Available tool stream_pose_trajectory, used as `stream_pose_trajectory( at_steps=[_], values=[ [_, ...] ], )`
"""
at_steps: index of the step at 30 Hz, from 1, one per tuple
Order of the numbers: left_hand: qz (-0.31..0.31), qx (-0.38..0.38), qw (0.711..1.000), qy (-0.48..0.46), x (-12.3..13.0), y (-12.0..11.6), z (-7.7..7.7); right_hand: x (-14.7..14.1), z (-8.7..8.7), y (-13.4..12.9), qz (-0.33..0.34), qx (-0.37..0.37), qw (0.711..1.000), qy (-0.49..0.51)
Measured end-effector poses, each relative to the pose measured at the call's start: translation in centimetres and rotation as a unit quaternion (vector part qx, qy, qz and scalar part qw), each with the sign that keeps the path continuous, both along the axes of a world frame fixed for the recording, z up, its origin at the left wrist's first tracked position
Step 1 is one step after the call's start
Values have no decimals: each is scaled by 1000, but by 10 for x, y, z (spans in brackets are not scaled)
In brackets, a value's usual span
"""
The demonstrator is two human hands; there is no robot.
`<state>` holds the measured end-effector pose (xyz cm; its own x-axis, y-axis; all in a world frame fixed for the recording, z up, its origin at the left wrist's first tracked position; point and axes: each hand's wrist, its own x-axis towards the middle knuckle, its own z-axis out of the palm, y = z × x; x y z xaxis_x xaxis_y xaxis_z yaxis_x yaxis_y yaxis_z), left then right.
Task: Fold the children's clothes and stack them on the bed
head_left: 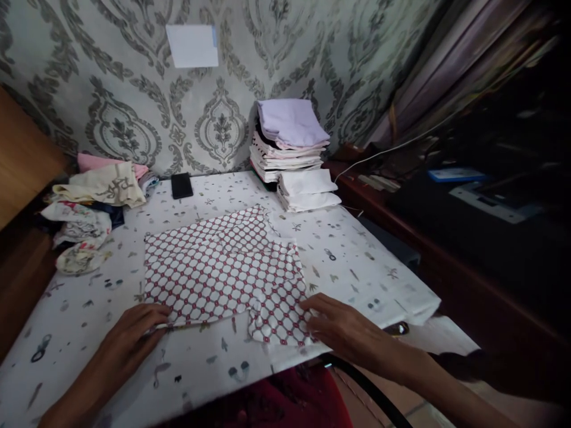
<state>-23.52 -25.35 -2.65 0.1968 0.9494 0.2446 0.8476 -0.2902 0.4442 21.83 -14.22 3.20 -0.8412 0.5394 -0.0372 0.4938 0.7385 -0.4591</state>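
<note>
A white shirt (223, 273) with a red and dark lattice print lies spread on its side across the table, its hem to the left and a short sleeve toward me. At the near hem corner, my left hand (136, 333) is closed with thumb and fingers pinching the cloth. My right hand (332, 321) grips the edge of the near sleeve; its thumb is partly hidden. Small wrinkles run through the shirt near the neckline and the sleeve seam.
The table (352, 267) has a printed white cover. Folded clothes (289, 137) are stacked at the back, beside a smaller white folded pile (307, 190). Loose clothes (98, 190) lie in a heap at left, near a black phone-like object (181, 186). A thin cable (401, 144) crosses at right.
</note>
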Motion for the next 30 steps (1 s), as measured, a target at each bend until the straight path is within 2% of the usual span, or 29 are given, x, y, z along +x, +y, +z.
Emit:
stream_pose_trajectory(
  at_steps=[4,7,10,13,15,17,19,20,22,25,30],
  values=[
    [5,-13,1000,-26,1,1,1,-7,4,-6,-9,-44,999,15],
    [33,-47,995,-78,3,5,11,-5,16,6,-20,-108,993,29],
    [85,-139,975,-149,5,17,29,-16,33,51,-16,-186,981,45],
    [162,-200,941,-219,9,33,45,-49,40,124,-23,-276,954,119],
    [221,-208,918,-255,13,41,50,-77,33,170,-109,-319,919,205],
    [265,-207,901,-276,16,47,50,-99,20,201,-226,-364,878,215],
    [288,-195,894,-283,18,49,47,-109,5,214,-292,-391,848,204],
    [296,-190,892,-283,18,49,44,-110,-2,214,-304,-395,842,204],
    [304,-188,892,-278,14,51,38,-104,-13,209,-297,-383,846,221],
    [300,-202,893,-268,8,53,32,-85,-22,196,-277,-341,868,230],
    [308,-179,903,-239,16,53,34,-66,-24,183,-232,-194,935,186]
  ],
)
